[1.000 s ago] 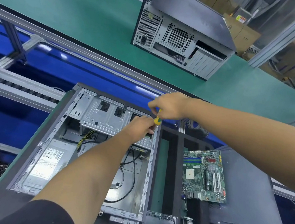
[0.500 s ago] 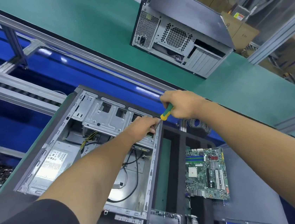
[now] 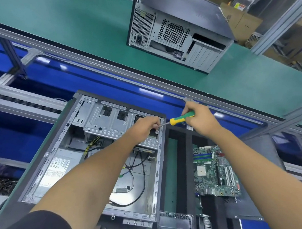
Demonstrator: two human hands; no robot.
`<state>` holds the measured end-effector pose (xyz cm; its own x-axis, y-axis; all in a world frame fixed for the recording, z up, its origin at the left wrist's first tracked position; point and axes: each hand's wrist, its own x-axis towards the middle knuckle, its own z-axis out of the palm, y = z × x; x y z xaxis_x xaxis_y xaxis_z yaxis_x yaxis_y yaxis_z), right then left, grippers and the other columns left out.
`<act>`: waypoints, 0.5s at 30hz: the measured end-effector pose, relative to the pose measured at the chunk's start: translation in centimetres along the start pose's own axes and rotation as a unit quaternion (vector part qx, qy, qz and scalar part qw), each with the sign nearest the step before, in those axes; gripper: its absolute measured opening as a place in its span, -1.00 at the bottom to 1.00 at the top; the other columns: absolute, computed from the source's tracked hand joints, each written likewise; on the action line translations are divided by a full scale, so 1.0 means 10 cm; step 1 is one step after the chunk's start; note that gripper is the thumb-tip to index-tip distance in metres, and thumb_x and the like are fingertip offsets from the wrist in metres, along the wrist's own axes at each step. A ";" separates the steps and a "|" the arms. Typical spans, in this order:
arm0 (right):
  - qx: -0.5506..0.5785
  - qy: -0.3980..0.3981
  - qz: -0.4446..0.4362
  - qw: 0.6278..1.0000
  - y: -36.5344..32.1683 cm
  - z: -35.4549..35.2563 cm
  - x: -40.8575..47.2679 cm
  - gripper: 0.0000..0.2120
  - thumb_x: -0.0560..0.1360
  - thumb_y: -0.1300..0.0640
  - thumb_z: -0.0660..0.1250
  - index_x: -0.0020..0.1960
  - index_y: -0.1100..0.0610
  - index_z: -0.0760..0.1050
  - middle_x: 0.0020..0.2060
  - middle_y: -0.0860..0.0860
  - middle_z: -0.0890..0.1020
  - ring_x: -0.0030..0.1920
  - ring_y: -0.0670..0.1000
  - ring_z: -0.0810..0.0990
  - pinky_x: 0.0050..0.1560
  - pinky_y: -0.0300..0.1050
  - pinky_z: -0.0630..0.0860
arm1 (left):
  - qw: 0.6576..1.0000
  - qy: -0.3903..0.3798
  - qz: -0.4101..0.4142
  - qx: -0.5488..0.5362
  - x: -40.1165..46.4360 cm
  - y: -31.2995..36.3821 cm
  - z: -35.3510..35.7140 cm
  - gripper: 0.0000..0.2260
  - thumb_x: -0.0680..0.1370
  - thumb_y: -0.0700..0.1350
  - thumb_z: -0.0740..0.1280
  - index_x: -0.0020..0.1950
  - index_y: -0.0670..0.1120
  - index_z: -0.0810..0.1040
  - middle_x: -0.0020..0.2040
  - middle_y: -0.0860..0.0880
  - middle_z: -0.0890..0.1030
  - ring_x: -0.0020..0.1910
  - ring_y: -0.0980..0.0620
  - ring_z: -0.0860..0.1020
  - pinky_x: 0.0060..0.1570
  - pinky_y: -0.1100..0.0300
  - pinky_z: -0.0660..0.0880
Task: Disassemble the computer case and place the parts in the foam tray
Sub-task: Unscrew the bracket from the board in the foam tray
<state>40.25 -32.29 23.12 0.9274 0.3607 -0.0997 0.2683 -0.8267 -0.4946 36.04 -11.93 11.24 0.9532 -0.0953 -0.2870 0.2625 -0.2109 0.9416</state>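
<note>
— Where's the case?

— The open computer case lies on its side at the near edge of the bench, just left of the foam tray, where the motherboard already sits.

— Your hands?

— My right hand grips the screwdriver, tip at the drive cage corner. My left hand pinches right at that tip.

— Risk?

— If the tip slips, it jabs my fingers, or the screw drops among the cables.
</note>
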 end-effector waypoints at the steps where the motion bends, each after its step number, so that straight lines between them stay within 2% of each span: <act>1: 0.018 0.008 0.020 1.000 0.06 0.05 -0.05 -0.75 0.38 0.39 0.29 -0.18 0.04 0.50 -0.29 0.04 0.58 -0.39 0.04 0.44 -0.41 -0.12 0.37 | 1.000 -0.001 0.015 0.005 -0.01 -0.02 0.00 -0.83 0.64 -0.27 0.21 -0.04 -0.23 0.59 -0.04 -0.19 0.49 -0.31 0.11 0.38 -0.31 0.27 0.28; 3: 0.041 0.022 0.048 0.998 0.16 0.13 -0.13 -0.74 0.38 0.40 0.28 -0.19 0.04 0.51 -0.37 0.04 0.56 -0.42 0.03 0.43 -0.44 -0.13 0.38 | 0.998 -0.001 0.050 0.026 -0.02 -0.07 -0.01 -0.80 0.69 -0.32 0.16 0.08 -0.33 0.57 0.00 -0.22 0.58 -0.46 0.28 0.42 -0.46 0.43 0.27; 6: 0.090 0.054 0.075 0.992 0.28 0.19 -0.22 -0.76 0.39 0.40 0.28 -0.21 0.06 0.51 -0.46 -0.02 0.55 -0.48 -0.10 0.41 -0.51 -0.28 0.33 | 0.997 -0.001 0.068 0.030 -0.03 -0.10 -0.03 -0.79 0.71 -0.28 0.14 0.16 -0.33 0.54 0.07 -0.27 0.59 -0.55 0.28 0.38 -0.56 0.43 0.25; 8: 0.109 0.085 0.089 0.986 0.34 0.21 -0.27 -0.79 0.38 0.38 0.29 -0.22 0.07 0.50 -0.45 -0.01 0.56 -0.51 -0.15 0.40 -0.51 -0.31 0.33 | 0.990 0.007 0.099 0.099 0.00 -0.11 -0.04 -0.82 0.71 -0.24 0.17 0.15 -0.24 0.56 0.11 -0.21 0.61 -0.41 0.24 0.45 -0.46 0.32 0.37; 9: 0.118 0.100 0.093 0.984 0.37 0.23 -0.30 -0.79 0.37 0.39 0.29 -0.23 0.08 0.50 -0.45 0.00 0.56 -0.51 -0.15 0.39 -0.50 -0.31 0.32 | 0.982 0.013 0.120 0.146 0.02 -0.13 -0.05 -0.85 0.71 -0.24 0.20 0.14 -0.20 0.57 0.10 -0.15 0.61 -0.24 0.14 0.52 -0.29 0.23 0.47; 11: 0.141 0.130 0.107 0.976 0.42 0.26 -0.35 -0.79 0.39 0.41 0.27 -0.24 0.11 0.50 -0.45 0.02 0.56 -0.52 -0.15 0.38 -0.51 -0.32 0.31 | 0.965 0.015 0.158 0.208 0.08 -0.18 -0.05 -0.90 0.68 -0.25 0.26 0.05 -0.14 0.57 0.05 -0.04 0.54 0.09 -0.01 0.46 0.08 0.09 0.47; 12: 0.151 0.144 0.118 0.971 0.45 0.29 -0.38 -0.79 0.40 0.41 0.27 -0.24 0.12 0.50 -0.46 0.02 0.56 -0.53 -0.16 0.38 -0.51 -0.32 0.31 | 0.960 0.014 0.165 0.224 0.11 -0.20 -0.05 -0.90 0.67 -0.25 0.29 0.00 -0.11 0.56 0.02 -0.01 0.50 0.15 -0.04 0.39 0.12 0.07 0.44; 15: 0.205 0.185 0.176 0.945 0.50 0.47 -0.49 -0.79 0.43 0.39 0.26 -0.26 0.10 0.49 -0.47 -0.03 0.56 -0.48 -0.06 0.43 -0.44 -0.19 0.36 | 0.951 0.006 0.173 0.256 0.16 -0.22 -0.04 -0.85 0.65 -0.25 0.32 -0.07 -0.04 0.57 -0.04 0.07 0.45 0.17 -0.07 0.35 0.02 0.12 0.44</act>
<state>35.85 -36.17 17.04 0.9885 -0.1436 -0.0483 -0.1261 -0.6036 -0.7873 37.06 -11.21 8.73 0.9717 -0.2343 0.0284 -0.1710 -0.6160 0.7690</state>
